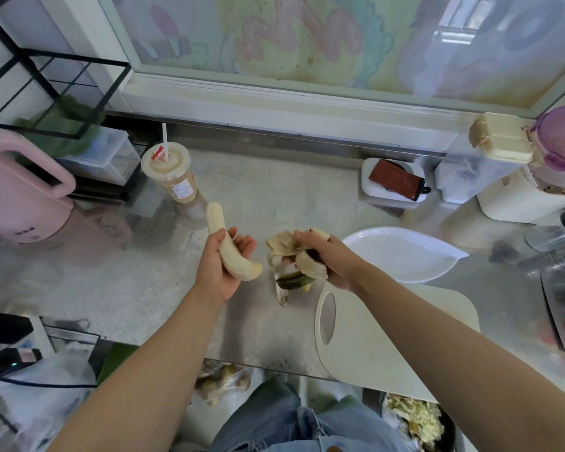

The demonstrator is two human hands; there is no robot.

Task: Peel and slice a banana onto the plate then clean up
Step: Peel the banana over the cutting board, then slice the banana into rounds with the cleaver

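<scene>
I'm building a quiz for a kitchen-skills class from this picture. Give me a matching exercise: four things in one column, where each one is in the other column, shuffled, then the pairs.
Things:
1. peeled banana
2. banana peel
3. plate
4. cutting board

Places:
A. gripped in the right hand
B. at the front edge of the counter
C. held in the left hand
D. empty, to the right of both hands

Pairs: 1-C, 2-A, 3-D, 4-B
</scene>
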